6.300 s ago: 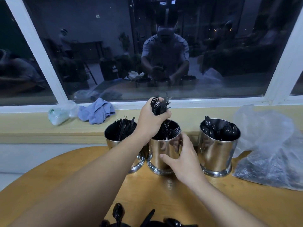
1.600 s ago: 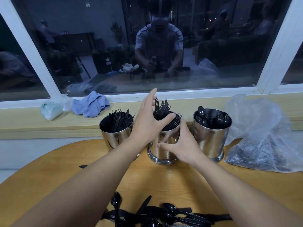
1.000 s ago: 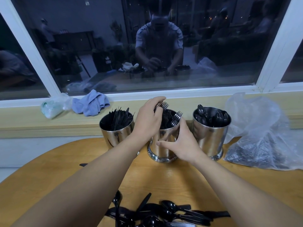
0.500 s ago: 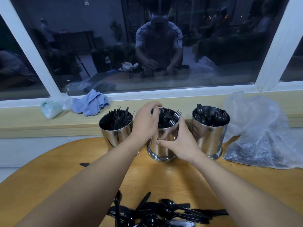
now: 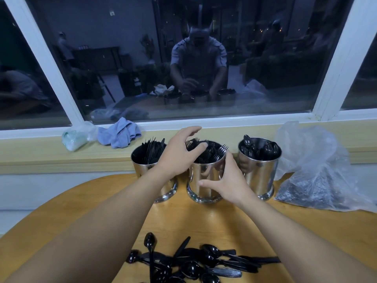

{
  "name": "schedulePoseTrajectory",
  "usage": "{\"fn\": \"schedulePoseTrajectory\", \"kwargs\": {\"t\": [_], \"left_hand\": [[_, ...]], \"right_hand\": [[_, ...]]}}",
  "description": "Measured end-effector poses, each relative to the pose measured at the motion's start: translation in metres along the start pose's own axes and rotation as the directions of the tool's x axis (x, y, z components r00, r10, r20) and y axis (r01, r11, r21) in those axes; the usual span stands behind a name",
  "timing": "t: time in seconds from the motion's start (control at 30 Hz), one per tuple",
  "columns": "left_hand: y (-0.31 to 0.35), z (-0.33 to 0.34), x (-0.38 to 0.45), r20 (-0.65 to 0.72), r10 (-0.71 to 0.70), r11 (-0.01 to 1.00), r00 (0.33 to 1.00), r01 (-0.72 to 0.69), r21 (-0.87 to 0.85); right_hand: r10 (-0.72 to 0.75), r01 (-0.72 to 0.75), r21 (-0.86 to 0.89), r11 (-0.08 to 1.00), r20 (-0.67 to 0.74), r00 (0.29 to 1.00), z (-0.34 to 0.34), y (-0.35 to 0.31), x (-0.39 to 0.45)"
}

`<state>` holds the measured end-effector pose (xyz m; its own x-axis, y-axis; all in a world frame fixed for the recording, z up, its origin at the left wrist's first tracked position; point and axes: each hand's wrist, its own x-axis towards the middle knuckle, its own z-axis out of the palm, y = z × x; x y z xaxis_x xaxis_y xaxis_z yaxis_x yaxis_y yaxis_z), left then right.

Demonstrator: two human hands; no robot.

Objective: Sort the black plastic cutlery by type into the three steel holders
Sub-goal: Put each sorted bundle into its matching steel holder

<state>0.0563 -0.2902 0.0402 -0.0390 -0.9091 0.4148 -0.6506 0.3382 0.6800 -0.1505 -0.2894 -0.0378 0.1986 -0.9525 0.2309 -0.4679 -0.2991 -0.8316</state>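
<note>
Forks (image 5: 212, 153) sit just under left grip (image 5: 177, 154), fingers apart; right grip (image 5: 228, 180) seemingly clasps holder (image 5: 204, 176).

We view a food-service space, likely a café. Three steel holders (image 5: 196, 170) of black plastic cutlery (image 5: 216, 155) stand on a wooden table (image 5: 204, 221) beside a large window (image 5: 122, 58) reflecting furniture.

the loose cutlery (image 5: 193, 262) is glossy black. the holders (image 5: 204, 180) are silver steel with mirror reflections. the counter (image 5: 204, 221) is yellow-orange wood with fine grain lines. the sill (image 5: 40, 152) is pale yellow, the cloth (image 5: 120, 132) light blue, the small bag (image 5: 78, 135) pale green, the big bag (image 5: 314, 160) clear and whitish, the window frame (image 5: 47, 64) white.
</note>
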Motion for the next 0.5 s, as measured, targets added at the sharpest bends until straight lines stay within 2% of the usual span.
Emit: {"fn": "schedulePoseTrajectory", "kwargs": {"t": [0.1, 0.23, 0.43, 0.5], "left_hand": [[0.007, -0.007, 0.002, -0.032, -0.033, 0.999, 0.999, 0.031, -0.039], [0.010, -0.014, 0.005, -0.078, -0.054, 0.998, 0.995, 0.056, 0.015], [0.018, -0.007, 0.017, 0.057, 0.161, 0.967, 0.985, -0.169, 0.191], [0.024, 0.000, 0.022, 0.100, 0.184, 0.952, 0.978, -0.203, 0.229]], "right_hand": [[-0.011, 0.011, -0.014, 1.000, -0.008, 1.000, -0.003, -0.005, -0.004], [-0.057, 0.057, -0.006, 0.998, -0.092, 0.994, -0.008, -0.015, -0.011], [-0.060, 0.061, 0.012, 0.998, -0.111, 0.992, -0.009, -0.015, -0.009], [-0.072, 0.073, 0.009, 0.997, -0.113, 0.991, -0.009, -0.013, -0.010]]}}
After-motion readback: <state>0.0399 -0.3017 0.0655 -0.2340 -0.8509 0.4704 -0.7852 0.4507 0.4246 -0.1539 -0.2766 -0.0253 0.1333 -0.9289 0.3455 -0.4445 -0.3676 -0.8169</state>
